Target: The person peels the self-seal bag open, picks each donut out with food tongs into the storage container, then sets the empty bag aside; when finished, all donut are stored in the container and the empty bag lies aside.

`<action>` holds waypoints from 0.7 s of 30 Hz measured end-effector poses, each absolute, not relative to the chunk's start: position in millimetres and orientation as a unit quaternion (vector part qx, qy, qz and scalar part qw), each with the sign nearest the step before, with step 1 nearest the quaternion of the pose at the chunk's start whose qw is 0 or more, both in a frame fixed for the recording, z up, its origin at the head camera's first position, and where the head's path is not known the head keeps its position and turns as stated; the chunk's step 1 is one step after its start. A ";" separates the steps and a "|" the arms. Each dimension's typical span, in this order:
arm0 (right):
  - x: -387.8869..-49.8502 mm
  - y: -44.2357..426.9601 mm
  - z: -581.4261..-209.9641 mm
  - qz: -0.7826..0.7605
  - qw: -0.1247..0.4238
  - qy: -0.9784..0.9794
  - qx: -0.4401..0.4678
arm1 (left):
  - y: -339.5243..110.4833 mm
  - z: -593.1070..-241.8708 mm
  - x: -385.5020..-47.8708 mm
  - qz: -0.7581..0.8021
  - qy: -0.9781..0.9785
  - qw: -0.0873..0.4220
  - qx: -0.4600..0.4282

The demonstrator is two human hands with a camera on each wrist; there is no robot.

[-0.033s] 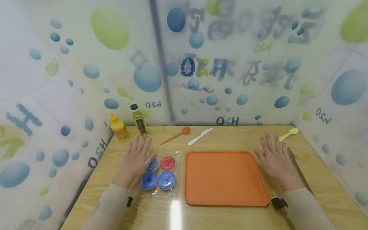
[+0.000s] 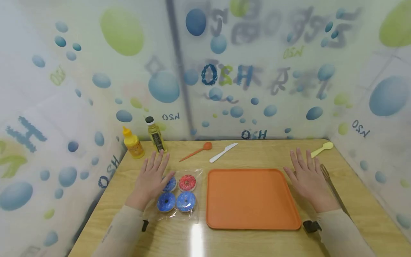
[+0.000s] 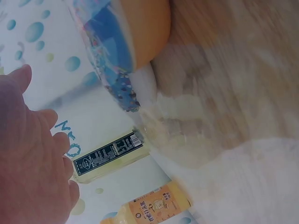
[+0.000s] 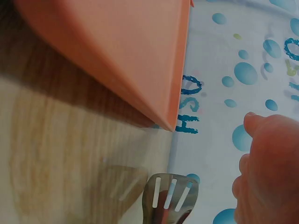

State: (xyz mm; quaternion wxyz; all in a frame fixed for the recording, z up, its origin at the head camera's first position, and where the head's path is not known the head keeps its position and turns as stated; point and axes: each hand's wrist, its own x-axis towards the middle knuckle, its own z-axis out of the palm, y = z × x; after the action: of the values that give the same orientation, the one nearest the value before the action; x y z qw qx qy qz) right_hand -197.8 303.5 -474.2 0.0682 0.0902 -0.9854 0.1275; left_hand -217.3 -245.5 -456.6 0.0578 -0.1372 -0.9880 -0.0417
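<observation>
Surface: wooden table, pale grain, a bright streak of glare on its near part. Room: pale walls on the left, right and far sides, printed with blue and green dots and mirrored "H2O" lettering; a dark strip runs down the far one.

Containers: clear bag on the left half, holding four donuts. Far pair: one blue, partly behind my left thumb, and one red. Near pair: two blue, side by side. Far left: yellow bottle, orange label; just right of it, oil bottle, dark cap and label, pale yellow liquid inside. Orange tray lies flat right of the bag, near my right hand.

Utensils: orange spoon and white knife at the far side; yellow spoon far right; slotted spatula along the right, just beside my right hand.

Fingers: left hand over the bag's left part, fingers extended, grasping nothing; contact with the bag I cannot tell. Right hand between tray and spatula, fingers extended, released.
</observation>
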 end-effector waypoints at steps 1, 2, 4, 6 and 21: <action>-197.3 303.6 -474.2 0.128 0.066 -0.986 0.089 | -245.4 -456.3 -217.3 -0.043 -0.988 0.059 -0.138; -196.8 303.6 -474.3 0.129 0.065 -0.986 0.088 | -245.4 -455.9 -217.2 -0.044 -0.988 0.060 -0.139; -195.5 303.5 -474.8 0.130 0.063 -0.986 0.086 | -245.8 -455.5 -217.0 -0.047 -0.987 0.062 -0.139; -194.2 303.5 -475.4 0.131 0.062 -0.986 0.083 | -245.8 -454.7 -216.3 -0.056 -0.986 0.068 -0.142; -194.8 290.8 -471.9 0.096 0.085 -0.987 0.094 | -244.9 -456.4 -215.7 -0.042 -0.987 0.060 -0.143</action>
State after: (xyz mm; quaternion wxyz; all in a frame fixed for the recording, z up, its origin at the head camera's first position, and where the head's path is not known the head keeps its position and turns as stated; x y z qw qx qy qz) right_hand -194.8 290.8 -471.9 0.0846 0.0944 -0.9873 0.0961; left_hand -215.7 -244.9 -456.4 0.0599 -0.1431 -0.9870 -0.0417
